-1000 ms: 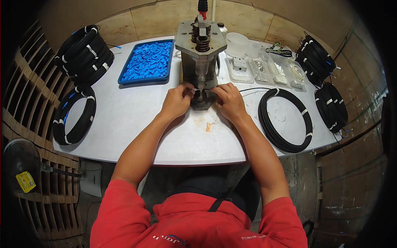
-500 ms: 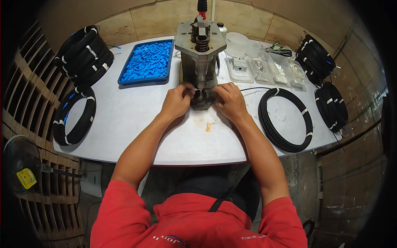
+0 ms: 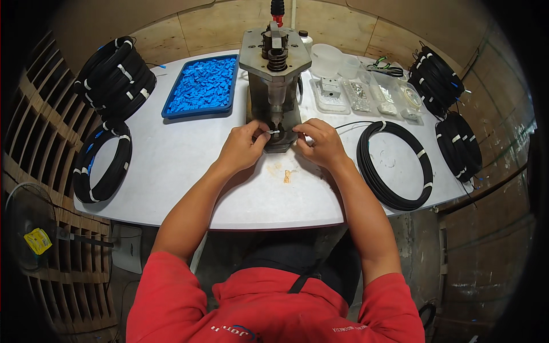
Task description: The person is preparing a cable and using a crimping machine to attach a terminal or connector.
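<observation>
At the foot of a metal press (image 3: 275,68), my left hand (image 3: 245,145) pinches a small pale, silvery piece (image 3: 274,132) that sticks out towards the right, just below the press's ram. Opposite it, my right hand (image 3: 321,143) is closed in a pinch on the end of a black cable (image 3: 353,123), whose tip is mostly hidden by the fingers. The cable runs right from that hand to a black cable coil (image 3: 424,180) lying on the table. A gap separates the fingertips of my two hands.
Left of the press is a blue tray (image 3: 166,108) full of small blue pieces. Clear boxes of small parts (image 3: 359,96) and pliers (image 3: 384,68) lie behind on the right. Cable coils (image 3: 117,77) are stacked at both table ends. A fan (image 3: 31,228) stands at the left.
Both hands have come slightly nearer to me, and the right one has shifted a little to the right. The pale piece at my left fingertips now shows more plainly.
</observation>
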`<action>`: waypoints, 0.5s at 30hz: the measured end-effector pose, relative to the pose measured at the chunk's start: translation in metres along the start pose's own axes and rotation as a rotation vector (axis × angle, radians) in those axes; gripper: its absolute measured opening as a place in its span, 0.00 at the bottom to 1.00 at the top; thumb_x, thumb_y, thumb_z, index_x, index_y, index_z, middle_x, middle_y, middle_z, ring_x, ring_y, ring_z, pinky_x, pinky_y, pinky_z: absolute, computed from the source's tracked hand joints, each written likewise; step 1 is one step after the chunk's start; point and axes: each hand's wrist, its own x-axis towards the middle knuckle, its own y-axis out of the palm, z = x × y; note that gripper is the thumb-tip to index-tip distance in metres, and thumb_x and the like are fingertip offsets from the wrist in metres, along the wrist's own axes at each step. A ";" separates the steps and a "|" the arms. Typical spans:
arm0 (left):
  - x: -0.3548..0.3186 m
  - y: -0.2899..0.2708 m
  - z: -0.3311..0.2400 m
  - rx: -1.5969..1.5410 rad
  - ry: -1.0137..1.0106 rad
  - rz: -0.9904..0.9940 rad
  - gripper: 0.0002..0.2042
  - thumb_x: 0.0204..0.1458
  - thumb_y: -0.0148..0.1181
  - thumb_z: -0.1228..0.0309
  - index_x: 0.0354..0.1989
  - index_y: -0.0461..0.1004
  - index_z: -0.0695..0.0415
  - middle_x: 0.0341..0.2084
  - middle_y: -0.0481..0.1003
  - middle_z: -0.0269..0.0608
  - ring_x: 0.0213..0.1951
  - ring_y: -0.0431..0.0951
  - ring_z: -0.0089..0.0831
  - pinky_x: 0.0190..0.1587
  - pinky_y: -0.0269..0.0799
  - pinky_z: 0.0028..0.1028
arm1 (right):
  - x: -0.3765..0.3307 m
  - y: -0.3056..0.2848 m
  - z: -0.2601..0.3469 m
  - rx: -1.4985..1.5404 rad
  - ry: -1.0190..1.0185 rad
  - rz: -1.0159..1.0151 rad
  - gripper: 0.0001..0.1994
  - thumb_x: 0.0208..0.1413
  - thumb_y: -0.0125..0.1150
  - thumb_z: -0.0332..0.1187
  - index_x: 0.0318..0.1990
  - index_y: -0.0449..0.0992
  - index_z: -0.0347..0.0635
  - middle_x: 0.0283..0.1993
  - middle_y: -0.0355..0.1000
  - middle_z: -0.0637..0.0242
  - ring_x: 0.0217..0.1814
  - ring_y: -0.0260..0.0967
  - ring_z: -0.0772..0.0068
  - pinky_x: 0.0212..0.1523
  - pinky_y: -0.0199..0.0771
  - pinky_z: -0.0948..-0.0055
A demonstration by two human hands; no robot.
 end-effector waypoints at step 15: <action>-0.004 0.000 0.002 -0.005 0.069 0.028 0.11 0.57 0.64 0.68 0.42 0.80 0.63 0.31 0.84 0.48 0.32 0.84 0.35 0.35 0.78 0.32 | 0.001 -0.004 -0.001 0.088 -0.037 0.012 0.07 0.43 0.70 0.28 0.33 0.83 0.43 0.30 0.77 0.64 0.33 0.77 0.60 0.35 0.79 0.65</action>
